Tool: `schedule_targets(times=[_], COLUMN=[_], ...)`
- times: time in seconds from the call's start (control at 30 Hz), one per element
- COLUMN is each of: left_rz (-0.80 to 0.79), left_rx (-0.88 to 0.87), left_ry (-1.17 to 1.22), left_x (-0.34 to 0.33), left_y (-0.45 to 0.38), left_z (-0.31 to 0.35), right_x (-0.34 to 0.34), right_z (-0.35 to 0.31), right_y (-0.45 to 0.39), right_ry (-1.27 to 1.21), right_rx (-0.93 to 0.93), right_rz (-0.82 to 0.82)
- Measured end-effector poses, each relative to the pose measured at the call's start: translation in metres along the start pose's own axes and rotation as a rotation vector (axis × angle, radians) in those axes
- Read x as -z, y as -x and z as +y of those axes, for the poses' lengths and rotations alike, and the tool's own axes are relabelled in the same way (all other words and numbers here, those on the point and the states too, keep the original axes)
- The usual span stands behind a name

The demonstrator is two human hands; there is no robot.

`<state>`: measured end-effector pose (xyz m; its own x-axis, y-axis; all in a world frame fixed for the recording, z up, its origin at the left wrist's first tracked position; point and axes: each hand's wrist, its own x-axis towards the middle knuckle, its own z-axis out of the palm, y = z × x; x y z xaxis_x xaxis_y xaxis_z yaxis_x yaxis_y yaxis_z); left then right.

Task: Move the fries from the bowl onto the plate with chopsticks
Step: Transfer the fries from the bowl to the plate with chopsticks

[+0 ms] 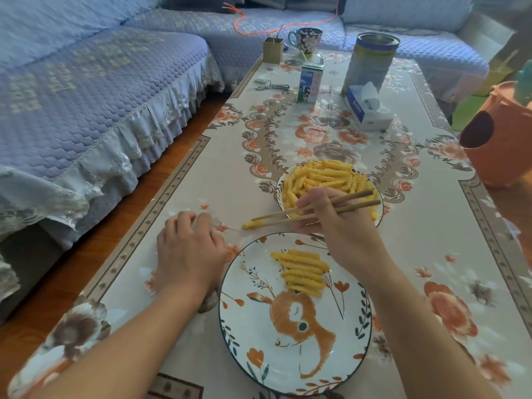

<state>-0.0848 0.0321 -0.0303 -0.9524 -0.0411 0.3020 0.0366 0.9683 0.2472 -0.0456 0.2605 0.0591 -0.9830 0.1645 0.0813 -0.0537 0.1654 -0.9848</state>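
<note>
A bowl [280,184] heaped with crinkle-cut fries [325,175] stands mid-table. In front of it lies a white plate [259,326] painted with an orange deer; several fries [302,272] lie stacked in its upper half. My right hand [336,223] hovers between bowl and plate, shut on wooden chopsticks [316,210] that point left. One fry [252,224] is pinched at their tips, above the tablecloth just left of the bowl and beyond the plate's far rim. My left hand [188,249] rests palm down on the table, left of the plate, holding nothing.
A milk carton [311,83], a tall tin [370,63], a tissue pack [367,109], a floral mug [308,38], a small box [273,49] and metal tools [272,86] stand at the far end. An orange container [501,139] sits at the right edge. A blue sofa [86,96] borders the left.
</note>
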Motion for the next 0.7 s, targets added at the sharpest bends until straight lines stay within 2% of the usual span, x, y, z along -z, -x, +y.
schedule_targets(times=[0.17, 0.4, 0.57, 0.7], left_rz=[-0.003, -0.014, -0.011, 0.003], left_rx=[0.002, 0.014, 0.017, 0.017], left_ry=[-0.004, 0.000, 0.005, 0.011], left_x=[0.000, 0.001, 0.000, -0.001], left_y=[-0.001, -0.001, 0.000, 0.000], left_z=[0.000, 0.000, 0.001, 0.000], right_x=[0.030, 0.042, 0.065, 0.077], right_z=[-0.034, -0.043, -0.049, -0.044], right_y=[0.008, 0.016, 0.011, 0.008], right_ry=[-0.114, 0.047, 0.002, 0.065], right_rx=[0.046, 0.041, 0.162, 0.140], right_rz=[-0.014, -0.105, 0.122, 0.266])
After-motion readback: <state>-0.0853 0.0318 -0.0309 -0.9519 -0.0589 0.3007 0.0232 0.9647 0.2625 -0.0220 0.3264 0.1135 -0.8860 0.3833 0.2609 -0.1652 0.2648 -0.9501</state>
